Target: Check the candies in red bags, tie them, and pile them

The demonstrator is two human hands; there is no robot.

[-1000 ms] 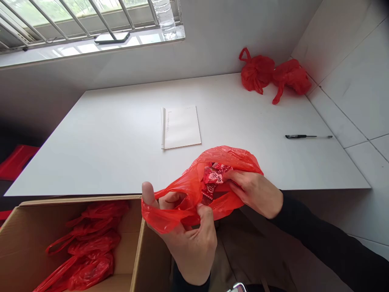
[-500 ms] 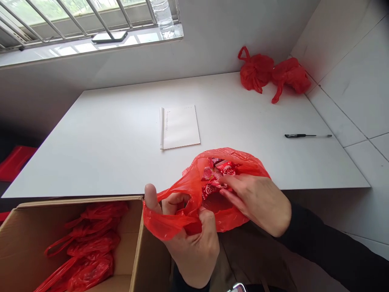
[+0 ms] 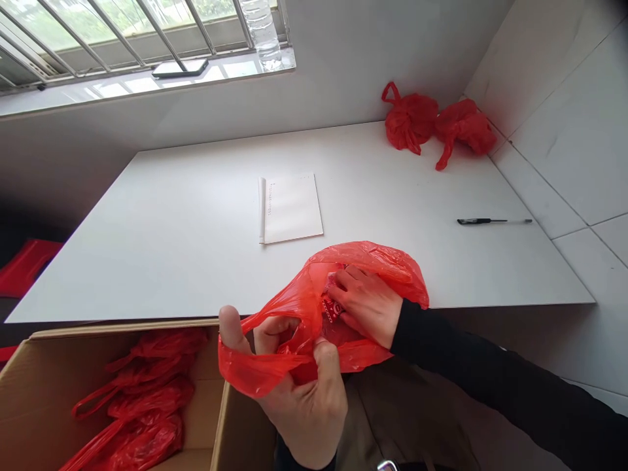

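**Surface:** a white table [image 3: 171,229] is filling the middle of the view, and a folded white sheet [image 3: 290,208] is lying flat near its centre.

**Room:**
- A tiled wall [image 3: 564,131] is running along the table's side, well to the right of the sheet.
- A barred window ledge [image 3: 98,88] is sitting beyond the sheet and higher up, carrying a dark phone [image 3: 180,68] and a clear bottle [image 3: 262,33].

**Lesser items:**
- A black pen [image 3: 493,221] is lying well to the right of the sheet, near the wall.
- Two knotted red bags [image 3: 409,121] are resting side by side and touching, beyond the sheet and to its right, in the table's corner.
- An open cardboard box [image 3: 245,432] is standing below the table's edge, nearer than the sheet and to its left, with more red bags [image 3: 147,399] lying heaped inside.

**Principal item:** a red plastic bag [image 3: 373,261], thin, translucent and crinkled, with its mouth gaping.
- It is hanging at the table's near edge, nearer than the sheet and slightly to its right.
- Red-and-white packets [image 3: 330,306] are showing inside it.

**Hands:**
- The left hand [image 3: 304,392] is clenching the bag's stretched rim in its curled fingers, the thumb sticking upward.
- The right hand [image 3: 367,304], in a black sleeve, is reaching into the mouth with its fingers bent over the packets
- Whether those fingers are closing around a packet cannot be told
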